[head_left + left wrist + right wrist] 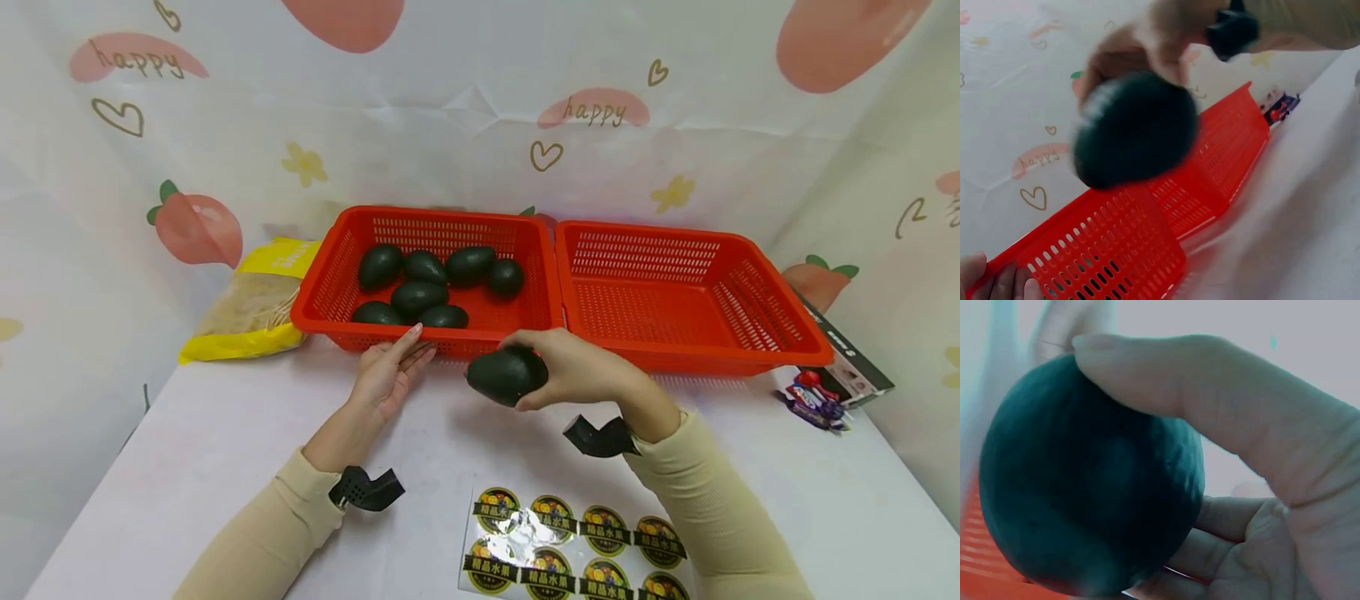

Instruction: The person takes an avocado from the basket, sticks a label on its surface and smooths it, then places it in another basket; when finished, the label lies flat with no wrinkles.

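Note:
My right hand grips a dark green avocado in front of the left red basket. In the right wrist view the thumb lies across the top of this avocado, with the other fingers behind and below it. At the basket's front wall, my left hand has its fingers extended and holds no fruit; its thumb tip is right at the rim. The left wrist view catches its fingertips against the slotted wall. Several more avocados lie inside the left basket.
A second red basket with no fruit stands directly to the right. A sheet of round stickers lies on the white table near me. At the left is a yellow bag; at the right are candy wrappers and a box.

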Motion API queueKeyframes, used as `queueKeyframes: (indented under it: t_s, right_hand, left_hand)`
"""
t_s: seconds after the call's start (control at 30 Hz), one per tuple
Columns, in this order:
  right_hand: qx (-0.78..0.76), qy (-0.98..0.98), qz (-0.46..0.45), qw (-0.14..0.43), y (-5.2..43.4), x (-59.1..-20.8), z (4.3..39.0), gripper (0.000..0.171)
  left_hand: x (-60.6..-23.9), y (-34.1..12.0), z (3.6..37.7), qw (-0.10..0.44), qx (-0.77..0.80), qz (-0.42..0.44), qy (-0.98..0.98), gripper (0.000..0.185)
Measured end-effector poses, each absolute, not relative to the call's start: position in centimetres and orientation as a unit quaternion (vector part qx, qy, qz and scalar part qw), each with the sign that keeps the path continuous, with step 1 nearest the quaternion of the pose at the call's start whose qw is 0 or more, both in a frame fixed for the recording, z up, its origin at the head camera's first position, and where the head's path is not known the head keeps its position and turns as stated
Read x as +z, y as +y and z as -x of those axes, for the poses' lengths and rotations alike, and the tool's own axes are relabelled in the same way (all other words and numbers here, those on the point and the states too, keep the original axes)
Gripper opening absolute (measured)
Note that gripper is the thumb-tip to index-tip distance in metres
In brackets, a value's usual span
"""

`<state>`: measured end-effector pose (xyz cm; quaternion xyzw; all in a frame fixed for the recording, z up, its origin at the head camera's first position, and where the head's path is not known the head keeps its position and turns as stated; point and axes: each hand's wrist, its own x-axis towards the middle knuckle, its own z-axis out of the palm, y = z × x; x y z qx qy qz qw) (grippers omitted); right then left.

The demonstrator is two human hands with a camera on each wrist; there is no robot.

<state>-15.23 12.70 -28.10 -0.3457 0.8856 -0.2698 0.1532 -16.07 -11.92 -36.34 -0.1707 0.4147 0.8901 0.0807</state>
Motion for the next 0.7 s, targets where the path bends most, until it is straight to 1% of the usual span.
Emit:
queueKeyframes:
  t_s: [0.07,0.17,0.27,0.37,0.4,0.47,0.53,0.57,0.63,0.7]
  right_hand:
    - [-0.264,0.887,0.342,0.165,12.9,-29.6,15.0,0.059]
    - [-0.246,0.895,0.334,0.164,12.9,-32.0,15.3,0.061]
    - [-0.231,0.903,0.331,0.148,12.8,-34.1,15.9,0.062]
    - [-0.229,0.905,0.333,0.13,12.8,-35.4,16.4,0.063]
    - [-0.229,0.906,0.334,0.125,12.7,-35.7,16.4,0.063]
    - [-0.23,0.906,0.336,0.116,12.8,-35.8,16.5,0.065]
    - [-0.228,0.906,0.34,0.107,12.9,-35.7,16.2,0.068]
    - [-0.225,0.906,0.343,0.101,13.0,-35.5,16.0,0.07]
    - [-0.217,0.907,0.351,0.085,13.1,-34.9,15.1,0.073]
    - [-0.215,0.906,0.358,0.067,13.1,-34.1,13.7,0.075]
  left_hand:
    - [-36.4,-11.9,16.1,0.078,0.886,0.169,0.425,0.019]
    - [-36.4,-11.8,16.0,0.075,0.876,0.16,0.449,0.021]
    - [-36.7,-11.8,15.6,0.083,0.86,0.153,0.48,0.028]
    - [-37.2,-11.5,14.2,0.106,0.827,0.12,0.539,0.038]
    - [-37.4,-11.3,13.5,0.114,0.809,0.087,0.57,0.039]
    - [-37.8,-10.8,11.9,0.133,0.738,-0.013,0.662,0.037]
    - [-38.1,-10.2,10.2,0.141,0.611,-0.141,0.766,0.031]
    - [-38.2,-9.9,9.4,0.137,0.526,-0.211,0.812,0.031]
    - [-38.3,-9.4,7.8,0.117,0.358,-0.326,0.867,0.039]
    - [-38.6,-9.1,6.5,0.102,0.23,-0.394,0.884,0.054]
